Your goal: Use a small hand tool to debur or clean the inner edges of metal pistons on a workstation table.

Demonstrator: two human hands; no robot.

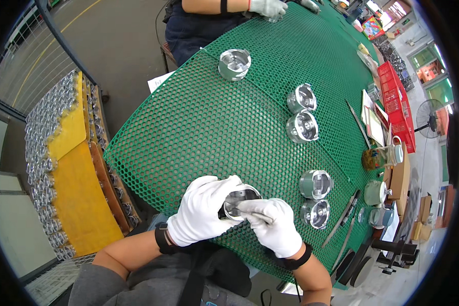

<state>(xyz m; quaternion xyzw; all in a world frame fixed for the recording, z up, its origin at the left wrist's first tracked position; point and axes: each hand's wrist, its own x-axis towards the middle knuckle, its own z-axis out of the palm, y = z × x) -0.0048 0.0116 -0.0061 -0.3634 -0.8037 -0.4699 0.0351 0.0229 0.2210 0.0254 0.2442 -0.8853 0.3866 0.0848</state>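
Observation:
My left hand (pixel 199 209), in a white glove, is wrapped round a silver metal piston (pixel 233 199) just above the near edge of the table. The piston's hollow side faces up and toward my right hand. My right hand (pixel 278 229), gloved too, pinches a slim grey metal tool (pixel 262 217) against the piston's rim. My fingers cover most of that tool, so its exact kind is hidden. To the right of my hands stand two more pistons, one (pixel 316 184) just beyond the other (pixel 315 213).
Several pistons (pixel 302 126) stand farther off on the green mesh mat (pixel 188 137). Long thin tools (pixel 341 217) lie at right, near jars (pixel 375 193) and red crates (pixel 397 104). A co-worker's gloved hand (pixel 268 7) is at the far edge. Left, a rack (pixel 81 199) holds many pistons.

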